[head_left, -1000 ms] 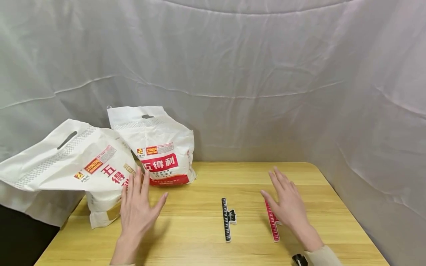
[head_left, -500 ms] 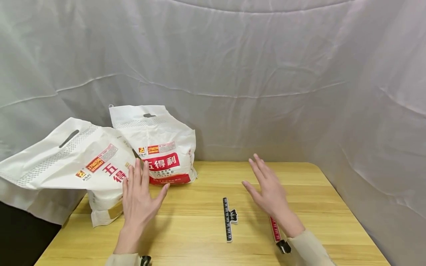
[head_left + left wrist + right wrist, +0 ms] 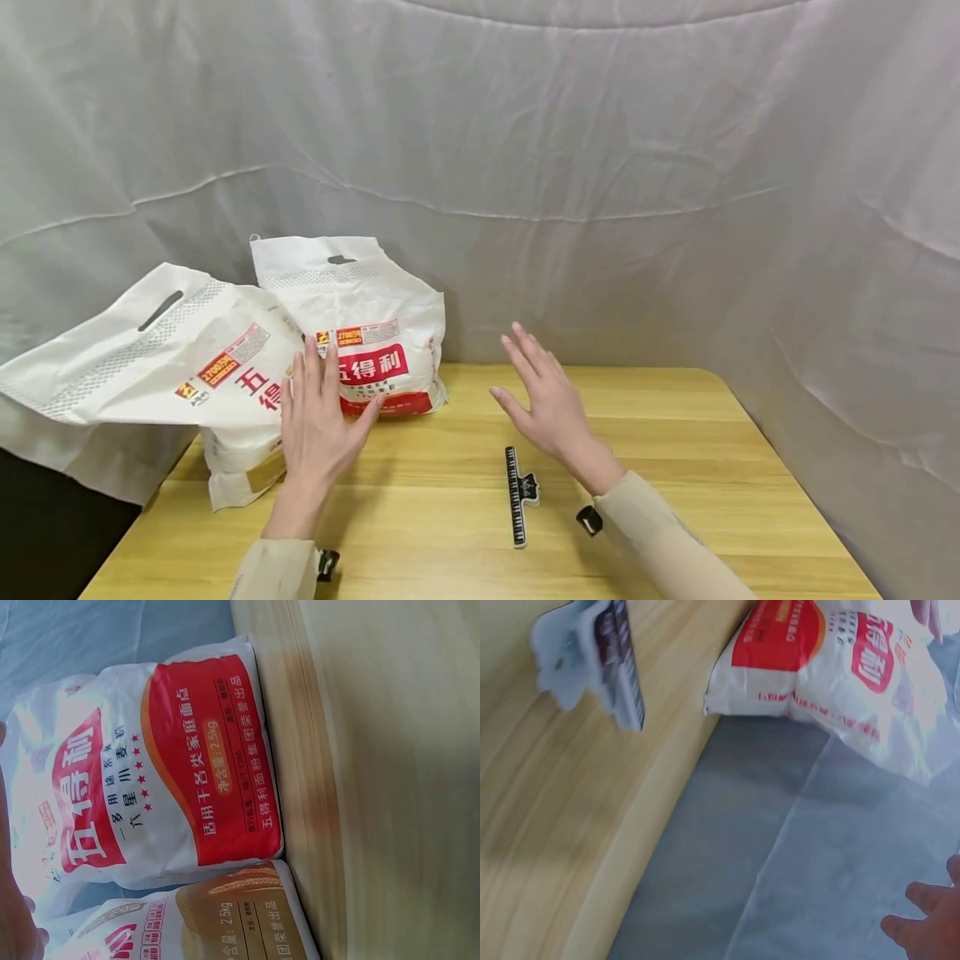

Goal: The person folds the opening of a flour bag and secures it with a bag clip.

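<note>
My left hand (image 3: 318,437) hovers with straight, spread fingers in front of two white flour bags, holding nothing. The upright flour bag (image 3: 420,333) with a red label stands at the back. Beside it, a second flour bag (image 3: 217,333) with a gold patch leans left, partly covered by my left hand in the head view. My right hand (image 3: 547,404), fingers extended and palm turned inward, is held in the air beyond a black clip (image 3: 515,500) with a piano-key pattern. That clip lies on the table; in the right wrist view the clip (image 3: 619,664) shows edge-on.
The wooden table (image 3: 720,483) has its back edge close to a grey cloth curtain (image 3: 600,275). Black devices are worn at both wrists, one by the left sleeve (image 3: 281,571) and one by the right sleeve (image 3: 652,525).
My right hand has moved left and farther forward from above the red clip, which is now hidden under the right forearm. The left hand has barely shifted, and the bags stay put.
</note>
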`<action>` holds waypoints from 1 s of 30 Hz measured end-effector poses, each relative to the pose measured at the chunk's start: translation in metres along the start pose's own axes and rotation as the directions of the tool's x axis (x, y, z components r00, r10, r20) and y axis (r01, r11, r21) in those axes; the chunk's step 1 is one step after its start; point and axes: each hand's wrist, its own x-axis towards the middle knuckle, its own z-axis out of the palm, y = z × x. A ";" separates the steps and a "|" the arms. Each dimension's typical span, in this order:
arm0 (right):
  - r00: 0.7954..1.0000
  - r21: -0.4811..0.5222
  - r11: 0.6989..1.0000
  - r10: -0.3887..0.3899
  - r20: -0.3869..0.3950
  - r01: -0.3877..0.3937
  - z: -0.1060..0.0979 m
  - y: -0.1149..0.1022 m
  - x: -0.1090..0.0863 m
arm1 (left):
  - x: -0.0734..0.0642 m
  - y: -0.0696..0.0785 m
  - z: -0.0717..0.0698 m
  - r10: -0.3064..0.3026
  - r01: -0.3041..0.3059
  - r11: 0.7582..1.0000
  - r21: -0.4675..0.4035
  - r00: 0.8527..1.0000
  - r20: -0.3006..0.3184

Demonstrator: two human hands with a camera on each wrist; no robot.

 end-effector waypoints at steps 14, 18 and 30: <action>0.997 -0.032 0.998 -0.055 0.051 0.057 0.043 -0.026 0.046 | 0.021 -0.016 0.001 0.021 -0.024 0.998 0.054 0.998 0.067; 0.995 -0.046 0.996 -0.076 0.066 0.079 0.054 -0.033 0.058 | 0.026 -0.021 0.003 0.030 -0.039 0.995 0.087 0.994 0.105; 0.974 -0.160 0.984 -0.046 0.222 0.083 0.087 -0.040 0.078 | 0.035 -0.031 0.010 -0.009 -0.017 0.987 0.157 0.986 0.166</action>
